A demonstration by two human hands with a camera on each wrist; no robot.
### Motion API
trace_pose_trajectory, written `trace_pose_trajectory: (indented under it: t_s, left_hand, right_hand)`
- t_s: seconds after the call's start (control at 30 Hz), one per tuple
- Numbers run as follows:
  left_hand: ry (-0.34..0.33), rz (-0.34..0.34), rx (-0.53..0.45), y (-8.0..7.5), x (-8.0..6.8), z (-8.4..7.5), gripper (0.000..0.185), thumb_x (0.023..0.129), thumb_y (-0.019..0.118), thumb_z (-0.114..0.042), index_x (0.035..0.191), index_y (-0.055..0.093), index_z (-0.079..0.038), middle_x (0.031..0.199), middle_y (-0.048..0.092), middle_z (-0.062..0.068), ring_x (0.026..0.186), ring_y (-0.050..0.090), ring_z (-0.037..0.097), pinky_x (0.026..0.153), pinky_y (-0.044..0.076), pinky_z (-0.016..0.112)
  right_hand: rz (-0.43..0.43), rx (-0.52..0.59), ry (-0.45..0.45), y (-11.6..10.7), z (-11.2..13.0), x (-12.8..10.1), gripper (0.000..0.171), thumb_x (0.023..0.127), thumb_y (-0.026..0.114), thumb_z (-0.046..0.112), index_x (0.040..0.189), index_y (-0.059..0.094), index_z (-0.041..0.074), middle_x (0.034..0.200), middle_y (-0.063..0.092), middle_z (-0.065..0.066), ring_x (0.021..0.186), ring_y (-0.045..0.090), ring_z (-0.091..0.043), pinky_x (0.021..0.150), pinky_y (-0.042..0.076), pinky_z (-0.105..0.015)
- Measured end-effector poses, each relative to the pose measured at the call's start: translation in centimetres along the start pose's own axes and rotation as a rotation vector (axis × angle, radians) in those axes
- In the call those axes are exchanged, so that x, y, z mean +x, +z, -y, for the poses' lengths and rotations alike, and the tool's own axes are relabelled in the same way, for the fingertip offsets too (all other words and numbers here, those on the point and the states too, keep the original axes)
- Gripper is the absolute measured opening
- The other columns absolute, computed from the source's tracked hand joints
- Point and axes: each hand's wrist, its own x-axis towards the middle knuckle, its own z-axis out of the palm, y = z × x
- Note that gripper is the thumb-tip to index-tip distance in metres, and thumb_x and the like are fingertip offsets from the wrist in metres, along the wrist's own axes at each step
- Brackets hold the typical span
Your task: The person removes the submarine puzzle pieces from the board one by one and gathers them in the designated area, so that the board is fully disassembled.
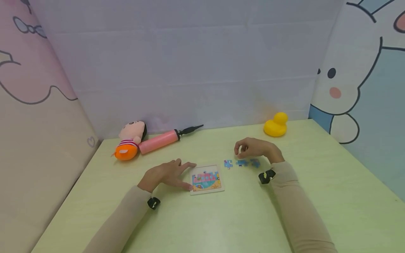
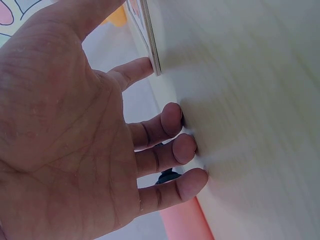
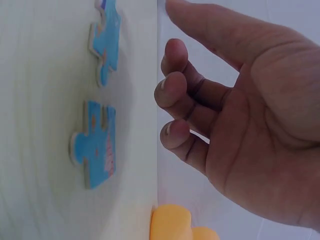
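A small framed jigsaw puzzle (image 1: 206, 180) lies on the table, its lower part filled with a pink and teal picture and its upper strip bare. My left hand (image 1: 169, 174) is at its left side, thumb at the near corner and index finger at the far one. In the left wrist view that index finger touches the board's edge (image 2: 150, 40), with the other fingers loosely bent. My right hand (image 1: 253, 147) hovers over loose blue jigsaw pieces (image 1: 242, 163), fingers loosely curled around nothing visible. Two jigsaw pieces (image 3: 97, 145) show below it in the right wrist view.
A plush doll (image 1: 129, 140) and a pink hand pump (image 1: 159, 141) with a black nozzle lie at the back left. A yellow rubber duck (image 1: 276, 125) sits at the back right. Behind the pale table (image 1: 202, 225) hangs a light cloth wall (image 1: 196, 63).
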Motion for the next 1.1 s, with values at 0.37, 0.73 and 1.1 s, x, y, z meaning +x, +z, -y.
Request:
trace_pose_trajectory:
  t_s: [0.37,0.73,1.1]
  left_hand:
    - [0.003,-0.007,0.004,0.4,0.0,0.0,0.087,0.083,0.067,-0.068,0.155,0.033,-0.032,0.131,0.048,0.018,0.112,0.051,0.031,0.094,0.047,0.054]
    - [0.004,-0.008,0.012,0.1,0.0,-0.1,0.088,0.082,0.067,-0.068,0.154,0.033,-0.03,0.127,0.049,0.019,0.107,0.052,0.031,0.091,0.048,0.053]
    - [0.015,-0.006,0.029,-0.1,0.0,0.0,0.089,0.083,0.067,-0.068,0.155,0.032,-0.03,0.124,0.049,0.018,0.105,0.052,0.03,0.088,0.049,0.052]
  right_hand:
    - [0.034,-0.045,-0.024,2.2,2.4,1.9,0.017,0.095,0.066,0.006,0.112,0.067,0.008,0.072,0.054,-0.001,0.061,0.044,-0.013,0.062,0.039,-0.029]
    - [0.091,-0.157,-0.072,4.2,5.4,3.8,0.019,0.094,0.07,0.01,0.112,0.068,0.01,0.081,0.059,0.0,0.068,0.05,-0.013,0.066,0.044,-0.026]
    - [0.157,-0.227,-0.097,6.9,8.6,4.8,0.023,0.095,0.07,0.013,0.117,0.065,0.01,0.089,0.064,0.002,0.078,0.056,-0.011,0.074,0.047,-0.026]
